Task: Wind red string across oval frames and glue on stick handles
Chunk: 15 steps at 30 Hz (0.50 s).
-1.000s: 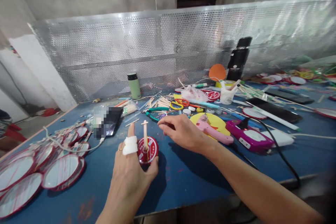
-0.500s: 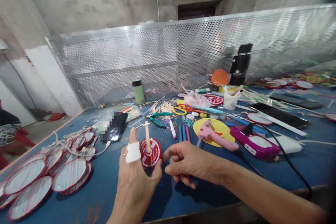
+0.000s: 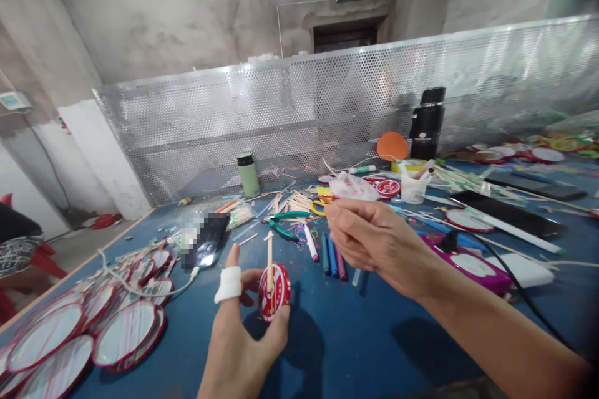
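My left hand (image 3: 241,324) grips a red round disc (image 3: 275,293) with white print by its edge, between thumb and fingers, and the disc stands tilted above the table. A thin wooden stick (image 3: 269,255) rises from the disc's middle, with a small crosspiece at its top. White wrapping (image 3: 229,283) surrounds one of my left fingers. My right hand (image 3: 369,243) is raised to the right of the disc and apart from it, its fingers pressed together in a pinch. What they hold, if anything, cannot be made out.
Red-rimmed round pieces (image 3: 124,333) lie piled at the left, near a phone (image 3: 213,240) on a cable. Green-handled pliers (image 3: 285,224), markers (image 3: 311,243) and loose wooden sticks (image 3: 299,201) lie ahead. A purple device (image 3: 463,265) and black cord are at the right. A perforated metal screen (image 3: 281,112) stands behind.
My right hand has moved up and right from beside the disc, its fingers closing together, and now covers the pink glue gun. The left hand has tilted the disc more upright.
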### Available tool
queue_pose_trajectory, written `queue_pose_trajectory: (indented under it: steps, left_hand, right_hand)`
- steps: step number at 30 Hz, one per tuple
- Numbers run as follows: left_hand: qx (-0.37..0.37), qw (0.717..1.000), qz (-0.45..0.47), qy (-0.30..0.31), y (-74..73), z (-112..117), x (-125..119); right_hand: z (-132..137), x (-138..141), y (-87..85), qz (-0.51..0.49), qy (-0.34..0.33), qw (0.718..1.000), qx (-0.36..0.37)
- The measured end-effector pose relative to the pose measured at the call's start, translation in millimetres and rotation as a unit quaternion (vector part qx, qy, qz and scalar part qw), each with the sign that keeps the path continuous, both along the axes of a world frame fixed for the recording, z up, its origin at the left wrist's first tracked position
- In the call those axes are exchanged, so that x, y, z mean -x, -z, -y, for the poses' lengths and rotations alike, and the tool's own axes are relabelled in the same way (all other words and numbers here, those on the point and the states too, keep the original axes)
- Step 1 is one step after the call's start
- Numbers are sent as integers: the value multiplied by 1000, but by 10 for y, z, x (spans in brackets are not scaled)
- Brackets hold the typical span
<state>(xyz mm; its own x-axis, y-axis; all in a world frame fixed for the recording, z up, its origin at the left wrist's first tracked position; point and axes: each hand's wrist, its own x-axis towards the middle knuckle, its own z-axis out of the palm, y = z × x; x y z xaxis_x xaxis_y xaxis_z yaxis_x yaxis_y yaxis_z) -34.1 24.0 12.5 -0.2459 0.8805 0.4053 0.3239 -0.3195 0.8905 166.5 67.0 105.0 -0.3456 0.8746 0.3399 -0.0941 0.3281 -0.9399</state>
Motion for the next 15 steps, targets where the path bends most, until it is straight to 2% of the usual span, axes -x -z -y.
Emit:
queue_pose_trajectory:
  steps: [2, 4, 6, 8, 10, 15]
  left_hand:
    - [23, 984, 148, 99, -20, -17, 60]
    - [71, 930, 301, 198, -55, -37, 139]
    - [96, 868, 417, 251, -108, -34, 205]
    - [102, 827, 481, 272, -164, -3, 235]
    - [105, 807, 512, 274, -205, 39, 226]
    - [108, 800, 532, 257, -230, 96, 114]
  right_hand:
    - [-108, 87, 68, 5, 44, 999, -7]
    - [-200, 176, 207, 34, 49, 998, 24]
    - [-249, 248, 358, 52, 10, 997, 55]
    - [-248, 297, 470, 73, -58, 993, 76]
    - [-210, 325, 523, 69, -100, 990, 74]
    - [-79, 361, 486, 49, -137, 989, 33]
